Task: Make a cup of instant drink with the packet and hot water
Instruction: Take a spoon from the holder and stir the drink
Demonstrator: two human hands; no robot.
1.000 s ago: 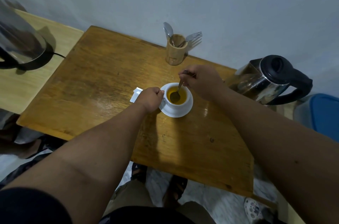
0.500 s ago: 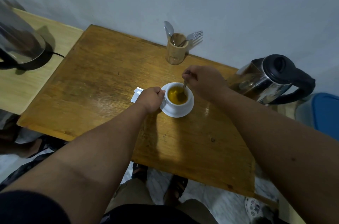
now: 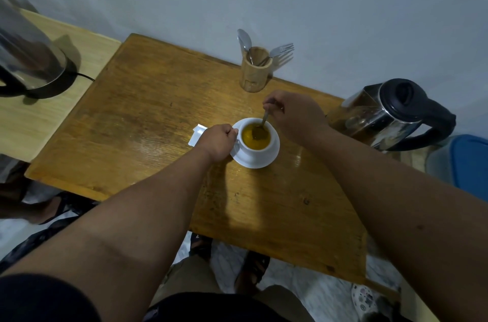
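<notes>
A white cup point(image 3: 260, 151) full of yellow-brown drink point(image 3: 250, 138) stands on a white saucer point(image 3: 272, 156) in the middle of the wooden table point(image 3: 148, 121). My left hand point(image 3: 217, 142) is closed on the cup's handle at its left side. My right hand point(image 3: 293, 114) pinches the handle of a metal spoon point(image 3: 262, 125) whose bowl dips into the drink. A white packet point(image 3: 196, 133) lies on the table just left of my left hand, partly hidden by it.
A wooden holder point(image 3: 254, 72) with a spoon and forks stands at the back by the wall. A steel kettle with a black lid and handle point(image 3: 396, 115) sits to the right. Another kettle point(image 3: 29, 57) rests on the lighter table at far left. A blue-lidded container point(image 3: 470, 163) is at the right edge.
The spoon has circled inside the cup, from the middle to the right side and back toward the middle, with my right hand shifting slightly. My left hand stays on the handle.
</notes>
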